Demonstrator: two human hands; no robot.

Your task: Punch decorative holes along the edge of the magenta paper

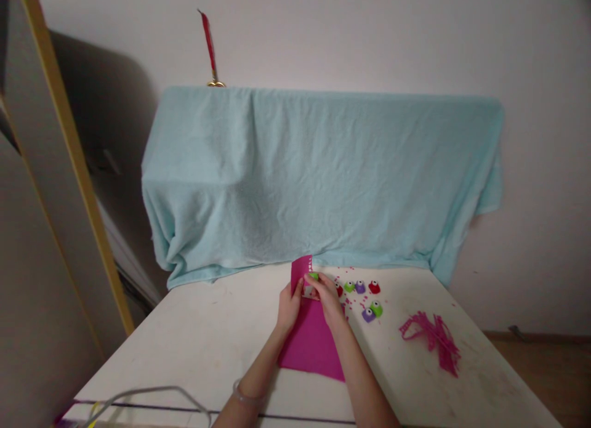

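Note:
A magenta paper sheet [310,345] lies on the white table [212,335], its far end lifted. My left hand [289,306] pinches the sheet's left edge near the top. My right hand [327,297] presses a small green paper punch [313,276] on the sheet's upper edge. Both forearms reach in from the bottom of the view, and a clear bracelet [244,396] sits on my left wrist.
Several small punches, green [349,286], purple [360,286] and red [373,287], sit right of my hands among pink paper bits. A pile of magenta paper strips [434,337] lies farther right. A light blue cloth [318,175] covers something behind the table. A grey cable [148,393] crosses the near edge.

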